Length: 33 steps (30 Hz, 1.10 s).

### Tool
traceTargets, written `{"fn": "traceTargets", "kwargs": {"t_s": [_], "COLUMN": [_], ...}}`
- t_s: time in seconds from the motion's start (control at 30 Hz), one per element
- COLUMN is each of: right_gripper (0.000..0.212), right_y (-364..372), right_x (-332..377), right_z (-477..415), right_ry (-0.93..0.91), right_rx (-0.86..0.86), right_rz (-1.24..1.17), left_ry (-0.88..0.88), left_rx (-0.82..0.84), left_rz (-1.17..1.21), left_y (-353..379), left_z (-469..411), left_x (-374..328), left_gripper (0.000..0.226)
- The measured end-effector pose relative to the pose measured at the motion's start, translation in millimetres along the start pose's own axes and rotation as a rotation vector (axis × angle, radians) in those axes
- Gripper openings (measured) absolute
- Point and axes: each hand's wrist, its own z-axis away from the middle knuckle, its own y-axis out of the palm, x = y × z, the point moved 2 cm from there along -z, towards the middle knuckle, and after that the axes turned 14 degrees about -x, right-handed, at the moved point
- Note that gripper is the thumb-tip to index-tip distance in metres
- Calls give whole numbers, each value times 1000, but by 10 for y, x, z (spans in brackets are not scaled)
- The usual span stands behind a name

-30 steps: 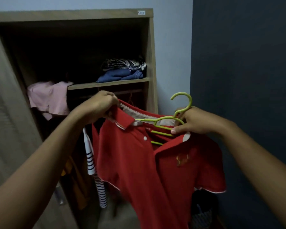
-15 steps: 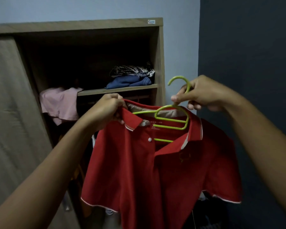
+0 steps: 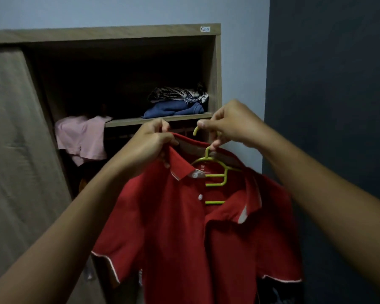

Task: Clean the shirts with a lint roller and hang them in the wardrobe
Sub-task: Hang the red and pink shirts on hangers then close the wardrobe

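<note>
Sitting at the top right corner of the wardrobe (image 3: 216,73), a small white label (image 3: 205,29) carries blue script that seems to read "Caste", though it is too small to be sure. A tag (image 3: 203,166) inside the shirt's neck bears a round mark that cannot be read.

The wardrobe stands open on its right half, with its door (image 3: 15,150) covering the left. On the shelf (image 3: 160,119) lies a folded blue garment (image 3: 173,110) with a dark patterned cloth (image 3: 178,94) on top of it, both at the right end. A pink garment (image 3: 83,137) droops over the shelf's left end.

Both arms reach forward and up in front of the open half. The left hand (image 3: 149,148) grips the left side of the collar of the red polo shirt (image 3: 184,238), fingers curled round the fabric. The right hand (image 3: 228,126) holds the hook of the green hanger (image 3: 215,172), thumb and fingers pinched on it, knuckles up. The hanger's shoulders and bars sit inside the shirt's open neck. The shirt hangs from both hands just below the shelf, in front of the wardrobe's right side, its front placket open and one white button showing
</note>
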Motion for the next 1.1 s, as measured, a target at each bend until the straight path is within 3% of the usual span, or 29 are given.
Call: {"fn": "traceTargets", "kwargs": {"t_s": [0.13, 0.23, 0.3, 0.37, 0.43, 0.5, 0.67, 0.8, 0.93, 1.03, 1.1], "right_gripper": [40, 36, 36, 38, 38, 36, 31, 26, 30, 54, 52], "right_y": [-25, 60, 118, 91, 53, 36, -65, -60, -16, -58, -104], "right_x": [43, 114, 140, 196, 278, 361, 504, 321, -102, -495, -632], "right_z": [-59, -40, -18, 6, 46, 85, 108, 71, -8, -52, -37], "right_ry": [-102, -145, -167, -203, -246, -272, -380, -411, -388, -273, -207], "right_rx": [-180, -141, -128, -159, -165, -148, -150, -67, 3, 207, 373], "right_rz": [-17, -19, -35, -76, -102, -101, -107, -148, -2, 248, 301], "left_ry": [-28, 25, 152, 385, 505, 537, 625, 630, 577, 531, 490], "left_rx": [29, 117, 98, -57, -161, -121, -5, -16, -30, -61, -67], "left_rz": [12, -31, -160, -398, -543, -642, -765, -771, -758, -708, -665], "left_y": [-59, -106, -160, -229, -290, -328, -352, -379, -467, -577, -627], "left_z": [91, 164, 182, 191, 176, 157, 175, 197, 186, 162, 141], "left_x": [40, 52, 48, 68, 119, 207, 353, 369, 481, 629, 767], "left_gripper": [36, 29, 32, 46, 39, 33, 44, 38, 37, 36, 36]}}
